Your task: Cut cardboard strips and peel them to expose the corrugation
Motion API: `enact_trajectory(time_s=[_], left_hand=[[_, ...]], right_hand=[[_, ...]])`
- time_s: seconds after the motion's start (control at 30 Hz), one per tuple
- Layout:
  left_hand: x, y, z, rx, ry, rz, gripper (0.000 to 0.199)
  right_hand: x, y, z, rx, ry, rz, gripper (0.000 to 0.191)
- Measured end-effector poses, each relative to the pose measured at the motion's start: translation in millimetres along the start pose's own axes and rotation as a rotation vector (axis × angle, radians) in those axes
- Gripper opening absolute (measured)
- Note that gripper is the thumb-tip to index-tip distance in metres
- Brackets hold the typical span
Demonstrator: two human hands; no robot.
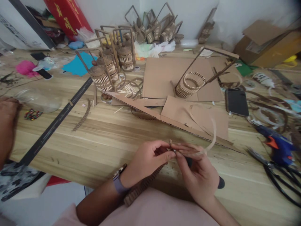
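My left hand (150,157) is closed in a pinch on a ribbed brown strip (143,185), whose long end hangs under the wrist towards my lap. Fingertip to fingertip with it, my right hand (199,171) is closed too. A thin pale strip (213,135) curls up from its fingers. Out of the right palm sticks the end of a black handle (221,182); the rest of that tool is mostly hidden, and its kind cannot be told. A small bit of metal shows between the fingertips.
Cardboard sheets (164,75) carry a woven basket with a tall handle (190,84). Lidded baskets (101,78) stand left of them. Scissors (270,164), a blue glue gun (279,147) and a phone (237,102) lie right. Another person's hand (9,113) rests near a clear jar (39,99).
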State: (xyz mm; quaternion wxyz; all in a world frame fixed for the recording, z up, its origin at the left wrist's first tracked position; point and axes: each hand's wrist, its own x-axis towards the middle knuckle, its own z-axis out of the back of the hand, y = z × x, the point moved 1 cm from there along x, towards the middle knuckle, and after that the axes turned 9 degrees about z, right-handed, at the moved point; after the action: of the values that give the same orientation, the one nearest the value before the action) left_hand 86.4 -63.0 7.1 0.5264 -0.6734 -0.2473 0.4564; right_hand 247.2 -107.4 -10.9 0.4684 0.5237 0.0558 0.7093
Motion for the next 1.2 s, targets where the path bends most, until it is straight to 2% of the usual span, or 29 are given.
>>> enact_trajectory(time_s=[0.17,0.3,0.43,0.63,0.73,0.8,0.93,1.0,1.1,1.2], left_hand=[[1.0,1.8,-0.2,0.022,-0.036,-0.022,0.020],[-0.4,3.1,-0.9,0.114,-0.077,-0.045,0.018],[-2.0,0.5,-1.3,0.125,-0.062,-0.033,0.016],[-1.0,-0.5,-0.9,0.094,-0.082,-0.042,0.019],[0.0,1.9,-1.2,0.093,-0.092,-0.022,0.018],[0.3,2.7,-1.4,0.090,-0.099,-0.005,0.017],[0.4,1.1,-1.0,0.123,-0.128,-0.041,0.013],[0.7,0.1,-0.6,0.110,-0.118,-0.050,0.012],[1.1,-0.2,-0.4,0.062,-0.078,-0.020,0.011],[0.9,0.1,-0.7,0.038,-0.041,0.012,0.014]], right_hand=[[4.7,5.1,0.2,-0.145,0.054,0.140,0.014],[5.6,5.5,-1.0,-0.119,0.045,0.094,0.012],[4.8,4.2,-1.5,-0.056,0.002,0.034,0.014],[7.1,8.0,0.2,-0.184,0.073,0.166,0.017],[6.3,9.1,-1.0,-0.172,0.070,0.178,0.017],[5.4,9.0,-2.8,-0.102,0.044,0.080,0.014],[6.5,7.0,-5.8,0.214,-0.068,-0.340,0.010],[8.3,6.5,-6.1,0.328,-0.098,-0.468,0.013],[9.4,6.9,-5.0,0.364,-0.108,-0.493,0.013],[7.8,9.3,-3.7,0.285,-0.084,-0.386,0.004]])
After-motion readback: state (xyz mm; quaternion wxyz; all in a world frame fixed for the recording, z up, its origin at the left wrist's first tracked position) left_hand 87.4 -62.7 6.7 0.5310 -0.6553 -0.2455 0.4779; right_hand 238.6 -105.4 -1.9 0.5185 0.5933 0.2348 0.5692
